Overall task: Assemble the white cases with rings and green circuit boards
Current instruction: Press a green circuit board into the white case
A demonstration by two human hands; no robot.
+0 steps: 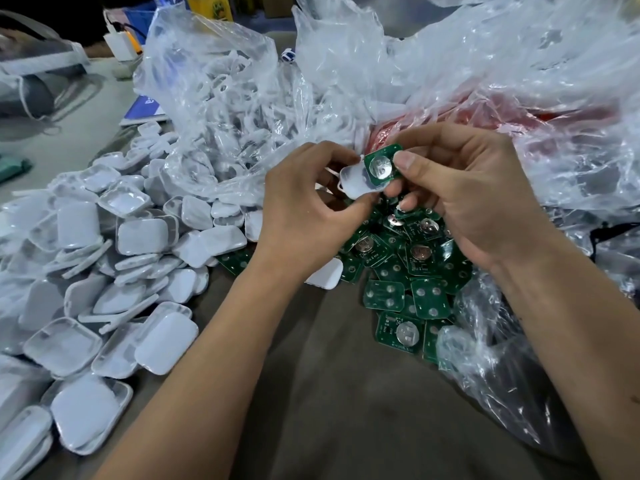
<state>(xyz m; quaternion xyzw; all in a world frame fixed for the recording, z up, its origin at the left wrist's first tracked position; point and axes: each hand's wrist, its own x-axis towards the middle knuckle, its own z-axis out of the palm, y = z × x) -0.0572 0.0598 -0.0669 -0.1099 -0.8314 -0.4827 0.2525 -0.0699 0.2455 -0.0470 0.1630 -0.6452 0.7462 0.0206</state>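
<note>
My left hand (304, 209) pinches a white case half with a ring loop (353, 183) at the middle of the view. My right hand (464, 192) pinches a green circuit board (381, 166) with a round silver battery clip, its lower edge tucked into the white case. Below both hands lies a pile of green circuit boards (401, 271). A big heap of white case halves (114, 268) covers the table on the left.
A clear plastic bag (235, 109) holding white ring parts lies behind the hands. More crumpled clear plastic (519, 74) over something red fills the right side. A grey table surface (329, 393) shows between my forearms. A blue booklet (147, 107) and a white charger (119, 46) sit at the back left.
</note>
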